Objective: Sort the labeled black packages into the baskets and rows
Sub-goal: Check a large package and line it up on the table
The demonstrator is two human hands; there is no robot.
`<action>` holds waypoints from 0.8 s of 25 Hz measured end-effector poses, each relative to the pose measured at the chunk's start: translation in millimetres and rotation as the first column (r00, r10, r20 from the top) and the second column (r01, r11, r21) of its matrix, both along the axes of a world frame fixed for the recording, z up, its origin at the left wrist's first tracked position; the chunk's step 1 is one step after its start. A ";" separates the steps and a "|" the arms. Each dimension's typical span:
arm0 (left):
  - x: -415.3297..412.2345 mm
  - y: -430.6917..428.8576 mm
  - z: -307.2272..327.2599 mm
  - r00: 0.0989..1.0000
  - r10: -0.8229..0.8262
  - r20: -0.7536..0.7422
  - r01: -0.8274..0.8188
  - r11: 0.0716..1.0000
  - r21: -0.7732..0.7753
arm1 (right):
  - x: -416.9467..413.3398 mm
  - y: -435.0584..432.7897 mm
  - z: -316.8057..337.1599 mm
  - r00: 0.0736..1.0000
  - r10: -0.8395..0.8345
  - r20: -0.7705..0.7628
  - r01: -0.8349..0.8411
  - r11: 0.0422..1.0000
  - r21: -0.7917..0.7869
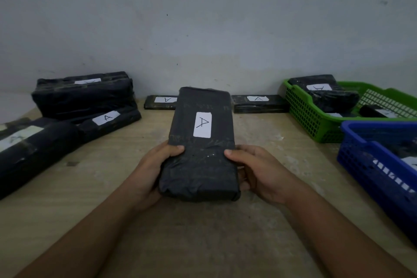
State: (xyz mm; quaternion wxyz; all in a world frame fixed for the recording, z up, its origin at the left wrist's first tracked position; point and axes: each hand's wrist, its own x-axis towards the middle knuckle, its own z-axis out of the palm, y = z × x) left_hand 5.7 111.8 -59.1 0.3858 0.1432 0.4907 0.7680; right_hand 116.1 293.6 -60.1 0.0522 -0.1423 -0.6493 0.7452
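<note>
both forearms are extended from the near edge of the bench (203,232) toward its middle. the package (200,165) is held lengthwise over the middle of the bench, with its far end pointed at the far edge. the left hand (155,169) is clamped on the package's left side: the thumb is laid on the top face and the fingers are curled beneath, out of sight. the right hand (259,171) is clamped on the right side in the same manner, with fingertips seen under the near right corner. whether the package rests on the bench cannot be told. a white label (202,124) marked "a" is fixed to the top face, beyond both thumbs.

two flat packs (259,104) are laid along the far edge against the wall (203,18), one at each side of the held package's far end. each is labelled "a". a stack (83,97) of wrapped packages is placed at the far left corner. long rolls (33,151) are laid along the left edge in front of it.

a green basket (300,106) is set at the far right corner, with labelled packages inside. a blue basket (361,160) is set just beside it, nearer along the right edge. dark contents are seen in it, not clearly.
</note>
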 end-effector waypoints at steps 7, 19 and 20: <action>3.1 4.9 0.0 0.843 0.118 -0.524 -0.263 0.941 -0.211 | -6.7 2.8 -2.2 0.963 -0.260 -0.065 0.258 0.965 -0.041; 25.4 10.9 -20.8 0.639 0.090 -0.764 -0.325 0.932 -0.162 | -7.8 -20.2 -1.6 0.937 -0.312 -0.160 0.277 0.938 -0.208; 24.6 9.9 -20.4 0.635 0.108 -0.765 -0.325 0.935 -0.138 | -7.0 -23.4 0.5 0.942 -0.291 -0.168 0.254 0.944 -0.211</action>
